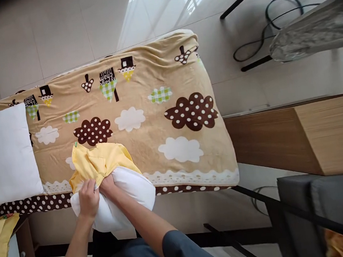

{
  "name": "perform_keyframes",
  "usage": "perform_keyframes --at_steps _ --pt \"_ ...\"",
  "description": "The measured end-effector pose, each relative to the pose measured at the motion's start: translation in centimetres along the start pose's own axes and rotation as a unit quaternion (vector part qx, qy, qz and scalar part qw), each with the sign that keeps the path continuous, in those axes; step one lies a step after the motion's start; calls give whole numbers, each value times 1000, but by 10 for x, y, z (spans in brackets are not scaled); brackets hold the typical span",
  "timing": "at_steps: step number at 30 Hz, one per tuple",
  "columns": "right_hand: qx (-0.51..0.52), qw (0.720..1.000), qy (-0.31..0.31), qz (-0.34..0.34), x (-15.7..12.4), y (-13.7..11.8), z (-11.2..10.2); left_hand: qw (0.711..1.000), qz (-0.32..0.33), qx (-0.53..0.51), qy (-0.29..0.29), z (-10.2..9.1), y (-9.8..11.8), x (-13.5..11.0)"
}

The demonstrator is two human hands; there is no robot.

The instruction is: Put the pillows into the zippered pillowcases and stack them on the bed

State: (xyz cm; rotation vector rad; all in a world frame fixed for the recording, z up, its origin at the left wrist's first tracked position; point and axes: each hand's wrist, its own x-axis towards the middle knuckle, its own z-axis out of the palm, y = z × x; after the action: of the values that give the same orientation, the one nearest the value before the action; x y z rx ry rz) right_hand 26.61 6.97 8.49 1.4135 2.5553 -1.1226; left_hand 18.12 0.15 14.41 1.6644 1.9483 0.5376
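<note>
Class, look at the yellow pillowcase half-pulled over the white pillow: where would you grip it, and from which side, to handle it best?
Probably grip the yellow pillowcase at its bunched open edge, where the left hand and right hand meet it, coming from the near side. The white pillow bulges out there, so the loose hem faces the person.

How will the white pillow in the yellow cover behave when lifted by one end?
The white pillow probably sags and bends: it already bulges around both hands. It looks light for its size. The yellow cover is limp and wrinkled, so it may slip off.
</note>
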Motion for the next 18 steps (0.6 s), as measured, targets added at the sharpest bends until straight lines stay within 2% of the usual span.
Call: perform_keyframes --at_steps 3,7,10,12,13,15,17,18 --pt "4 1000 13 12 6 8 -5 997 9 2 -79 -21 -13 7" --pt "10 1000 26 13 5 17 -8 979 -48 -11 -197 -62 -37 20" --pt "34 998 45 5 2 23 -3 932 -98 -132 -322 -83 -55 23" --pt "49 997 57 1 0 24 1 898 -122 -190 -378 -84 -65 20" --pt "54 997 61 2 -1 24 3 895 -130 -190 -383 -81 -68 17" --pt "67 995 68 9 -1 19 5 916 -131 -151 -349 -67 -70 6" --pt "84 993 79 21 2 13 5 958 -121 -86 -244 -48 -65 -5" --pt "93 992 86 29 4 10 4 978 -122 -50 -160 -38 -61 -8"
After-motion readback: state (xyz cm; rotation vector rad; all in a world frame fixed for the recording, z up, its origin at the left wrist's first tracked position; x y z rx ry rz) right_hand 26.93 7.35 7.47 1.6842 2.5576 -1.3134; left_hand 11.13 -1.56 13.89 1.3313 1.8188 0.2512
